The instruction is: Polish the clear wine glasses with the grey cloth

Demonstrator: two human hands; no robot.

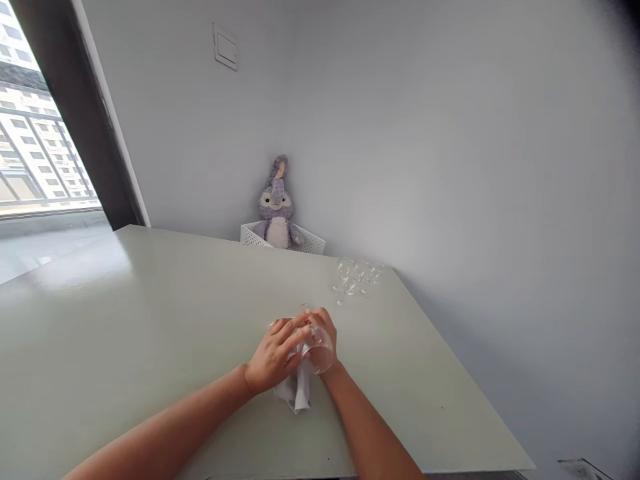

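Near the middle of the table, my right hand (326,331) is wrapped round a clear glass (319,353), whose round rim tilts toward me. My left hand (276,353) presses a white cloth (299,390) against the side of the same glass, its fingers reaching over the glass. The lower end of the cloth hangs down between my wrists. Parts of the glass and the cloth are hidden behind my fingers.
Several clear glass pieces (354,277) stand close together near the table's back right corner. Behind the table's back edge, a purple plush toy (277,217) sits in a white basket (316,245). The pale table (150,333) meets walls behind and at right.
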